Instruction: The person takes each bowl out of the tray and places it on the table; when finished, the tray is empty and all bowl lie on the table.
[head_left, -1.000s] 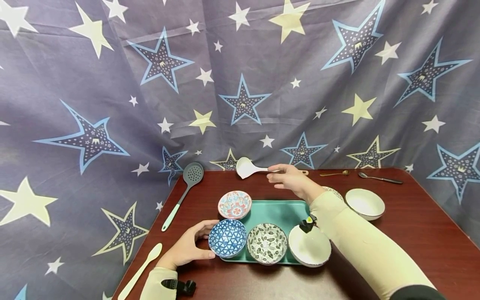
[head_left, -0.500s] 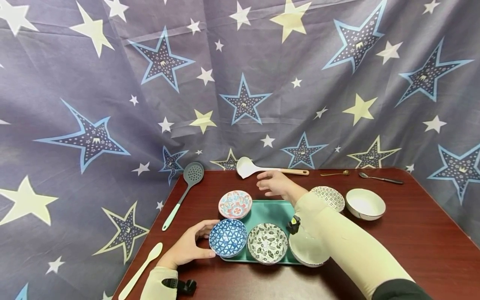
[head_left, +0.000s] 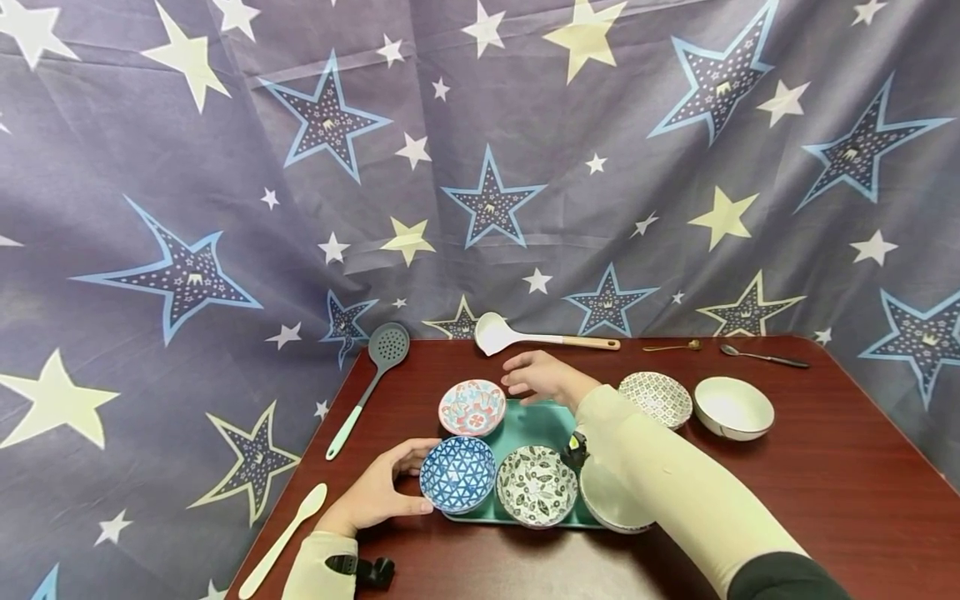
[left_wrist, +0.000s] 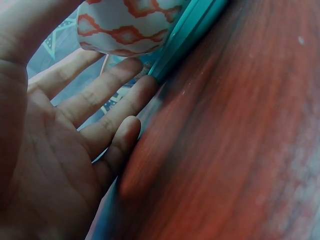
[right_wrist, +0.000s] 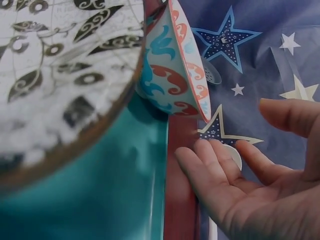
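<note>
My left hand (head_left: 382, 492) holds the left side of a blue bowl with white triangles (head_left: 457, 475), thumb in front and fingers behind. In the left wrist view, a bowl wall with orange markings (left_wrist: 125, 27) is above the loosely extended fingers. My right hand (head_left: 543, 377) is raised over the tray's back edge, fingers spread and holding nothing. Left of its fingertips, apart from them, sits a red-and-blue floral bowl (head_left: 472, 408). A leaf-patterned bowl (head_left: 537, 487) and a cream bowl (head_left: 611, 504), partly hidden by the right sleeve, line the front of the teal tray (head_left: 536, 425).
Right of the tray are a dotted bowl (head_left: 655, 398) and a white bowl (head_left: 733, 408). A white ladle (head_left: 497, 333), a gold spoon (head_left: 675, 346) and a dark-handled spoon (head_left: 765, 357) lie along the back. A grey skimmer (head_left: 387, 348) and cream spoon (head_left: 288, 533) lie left.
My right hand has moved left and a little nearer, from over the ladle's handle to beside the red-and-blue floral bowl. The left hand has stayed at the blue bowl.
</note>
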